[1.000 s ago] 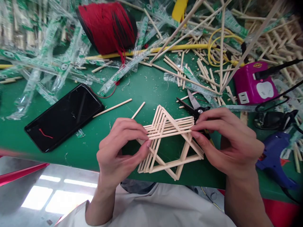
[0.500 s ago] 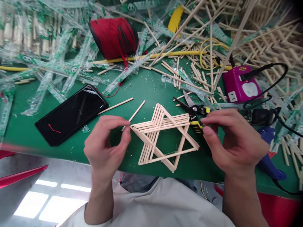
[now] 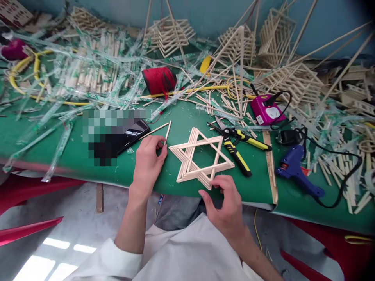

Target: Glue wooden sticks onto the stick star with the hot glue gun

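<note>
Nearest, the person's right hand (image 3: 227,205), its thumb and fingers spread apart, is at the lower point of a pale six-pointed star of layered wooden sticks (image 3: 202,171); half a second ago it was off the star's right side. Whether a fingertip touches the star cannot be told. The star lies flat on the green tabletop (image 3: 260,187). To its left, the left hand (image 3: 149,160) pinches a short, thin wooden rod (image 3: 168,132), as before, its lower end hidden by the fingers. Right of the star, black-and-yellow-handled cutters (image 3: 227,133) now show whole; the right hand partly covered them earlier. A pixelated patch hides much of the black phone (image 3: 134,134). Farther off is the red string spool (image 3: 159,80). The view now takes in more of the far side: stick lattices (image 3: 170,37), cut across by long sticks, and a blue wall (image 3: 205,15).
</note>
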Motion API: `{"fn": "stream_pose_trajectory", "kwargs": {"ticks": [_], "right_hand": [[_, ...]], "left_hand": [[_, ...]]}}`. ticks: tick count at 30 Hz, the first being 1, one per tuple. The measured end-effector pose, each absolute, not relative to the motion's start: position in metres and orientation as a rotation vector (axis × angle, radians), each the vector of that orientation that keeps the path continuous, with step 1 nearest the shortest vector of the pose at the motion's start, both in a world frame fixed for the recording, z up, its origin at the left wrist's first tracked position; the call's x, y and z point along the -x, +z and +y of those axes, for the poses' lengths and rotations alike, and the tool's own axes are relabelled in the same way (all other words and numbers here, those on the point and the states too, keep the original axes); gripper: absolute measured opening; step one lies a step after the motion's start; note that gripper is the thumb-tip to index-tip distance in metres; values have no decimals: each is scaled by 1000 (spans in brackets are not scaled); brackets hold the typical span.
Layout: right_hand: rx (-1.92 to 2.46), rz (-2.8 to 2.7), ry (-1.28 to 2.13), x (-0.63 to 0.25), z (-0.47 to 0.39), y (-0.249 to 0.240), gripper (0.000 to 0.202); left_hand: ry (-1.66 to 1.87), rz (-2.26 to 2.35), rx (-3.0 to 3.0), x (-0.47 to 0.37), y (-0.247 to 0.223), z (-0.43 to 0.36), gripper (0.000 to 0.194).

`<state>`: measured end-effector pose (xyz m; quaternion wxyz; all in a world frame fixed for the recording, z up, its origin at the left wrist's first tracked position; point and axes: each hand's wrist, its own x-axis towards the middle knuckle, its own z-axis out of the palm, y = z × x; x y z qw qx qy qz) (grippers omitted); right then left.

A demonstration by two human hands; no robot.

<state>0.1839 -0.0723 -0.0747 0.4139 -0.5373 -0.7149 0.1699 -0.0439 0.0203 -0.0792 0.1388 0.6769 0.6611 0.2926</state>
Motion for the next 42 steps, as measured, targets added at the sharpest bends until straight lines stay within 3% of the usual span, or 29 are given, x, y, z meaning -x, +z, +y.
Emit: {"fn": "stream_pose_trajectory", "kwargs": {"ticks": [4, 11, 17, 20, 28, 32, 38, 42], "right_hand": [[1414, -1796, 345, -185, -65, -79, 20], [1406, -1842, 337, -193, -67, -78, 19], [1457, -1889, 312, -203, -75, -68, 20], [1437, -1844, 358, -209, -76, -53, 27], [1153, -1802, 428, -199, -67, -29, 65], [1122, -1692, 359, -200, -65, -28, 57], [1234, -1605, 274, -231, -62, -30, 45], [1422, -1602, 14, -285, -57, -36, 35]], "left_hand": [[658, 1997, -1992, 47, -73, 16, 25], [522, 2036, -2029, 58, -64, 8, 15], [788, 2040, -2005, 68, -54, -7, 13], [967, 1891, -2126, 62, -39, -16, 14], [1003, 1226, -2427, 14, -8, -35, 22], [1022, 1144, -2427, 4, -7, -39, 22], [1036, 1636, -2201, 37, -25, -23, 14], [748, 1954, -2008, 65, -51, -5, 16]]}}
